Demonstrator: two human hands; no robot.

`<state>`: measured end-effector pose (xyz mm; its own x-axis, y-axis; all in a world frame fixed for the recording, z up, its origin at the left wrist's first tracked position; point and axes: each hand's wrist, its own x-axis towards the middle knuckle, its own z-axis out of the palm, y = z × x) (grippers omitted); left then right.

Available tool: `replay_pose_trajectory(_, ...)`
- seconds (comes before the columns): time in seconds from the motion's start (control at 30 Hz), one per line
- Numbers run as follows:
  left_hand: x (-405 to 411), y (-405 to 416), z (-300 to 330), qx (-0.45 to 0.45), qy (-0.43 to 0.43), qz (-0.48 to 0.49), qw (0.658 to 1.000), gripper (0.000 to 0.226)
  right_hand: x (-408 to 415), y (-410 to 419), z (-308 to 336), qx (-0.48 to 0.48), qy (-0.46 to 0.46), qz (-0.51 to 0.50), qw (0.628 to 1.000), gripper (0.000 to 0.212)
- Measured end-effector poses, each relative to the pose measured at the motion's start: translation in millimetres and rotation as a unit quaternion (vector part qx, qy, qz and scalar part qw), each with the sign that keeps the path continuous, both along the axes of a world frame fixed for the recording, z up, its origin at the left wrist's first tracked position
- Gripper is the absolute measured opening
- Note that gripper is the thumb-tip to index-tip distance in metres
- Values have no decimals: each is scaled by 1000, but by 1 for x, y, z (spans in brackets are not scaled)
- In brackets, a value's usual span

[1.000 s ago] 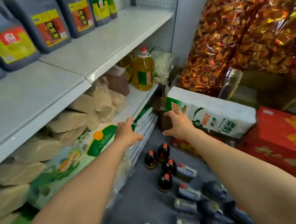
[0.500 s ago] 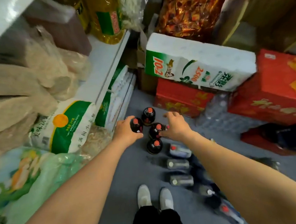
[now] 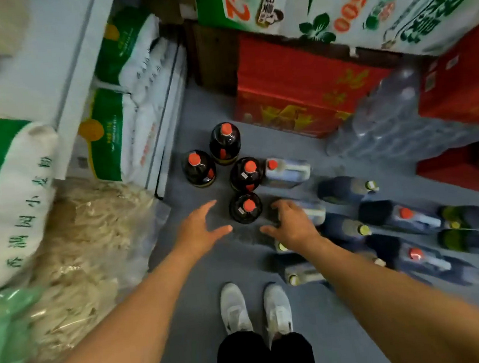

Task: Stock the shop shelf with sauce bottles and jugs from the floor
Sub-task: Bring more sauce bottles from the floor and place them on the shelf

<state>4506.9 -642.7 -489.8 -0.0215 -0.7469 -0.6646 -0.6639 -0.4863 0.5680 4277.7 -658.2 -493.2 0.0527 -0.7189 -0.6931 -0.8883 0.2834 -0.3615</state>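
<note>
Grey floor [image 3: 206, 272] carries red boxes [image 3: 297, 93], partly cut off, then blurred jugs [image 3: 405, 218] lying sideways. Four upright dark bottles [image 3: 245, 207] stand beside the shelf base. Left hand [image 3: 199, 232] and right hand [image 3: 292, 226] flank the nearest bottle, fingers spread, grasping nothing.

Large white plastic-wrapped pack with green and orange print [image 3: 361, 2], top of view: orange digits "2500", seen upside down; large green Chinese characters beside them, not legible. White sack with green band [image 3: 7, 186], left: column of green Chinese characters, blurred. Red cardboard carton [image 3: 296, 88]: gold print, unreadable.
</note>
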Motion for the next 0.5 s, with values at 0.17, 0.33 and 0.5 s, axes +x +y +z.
replay_pose_trajectory(0.17,-17,-3,-91,20,37,14,999,76,-11,9,-98,21,-8,-6,1000,72)
replay_pose_trajectory(0.33,-37,-16,-170,16,93,30,995,82,-17,11,-174,17,-22,-29,999,76)
replay_pose_trajectory(0.5,-60,-24,-212,3,151,59,987,102,-19,7,-222,-1,-54,-44,998,82)
